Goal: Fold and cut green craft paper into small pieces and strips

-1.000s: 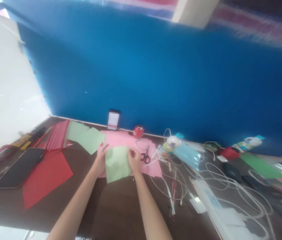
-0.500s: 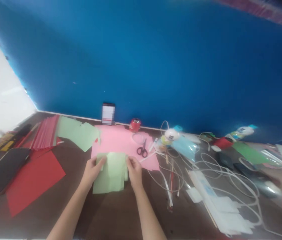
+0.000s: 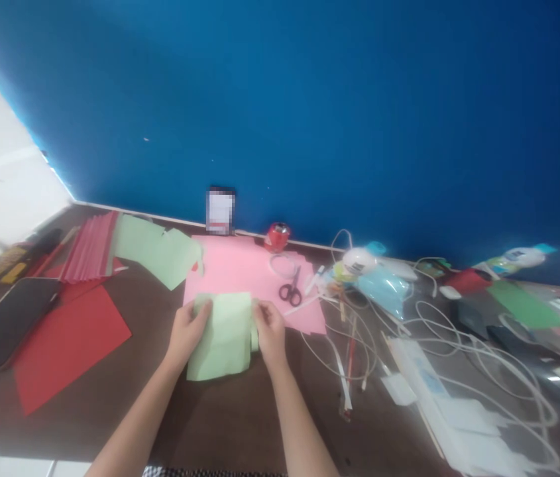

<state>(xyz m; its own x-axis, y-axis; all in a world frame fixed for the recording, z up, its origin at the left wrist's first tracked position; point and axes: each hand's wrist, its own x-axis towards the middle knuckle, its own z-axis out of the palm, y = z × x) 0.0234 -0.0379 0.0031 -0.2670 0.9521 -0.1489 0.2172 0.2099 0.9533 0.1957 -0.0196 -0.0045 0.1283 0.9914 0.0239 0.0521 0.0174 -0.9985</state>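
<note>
Green paper (image 3: 224, 341): my left hand (image 3: 185, 334) has brought its thumb over the front, pinching one side; my right hand (image 3: 270, 331) pinches the other, seemingly steadying it.

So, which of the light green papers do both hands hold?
The near light green paper, in front of the pink sheet: the left hand and right hand pinch its upper sides. The far light green paper lies untouched, farther left.
</note>
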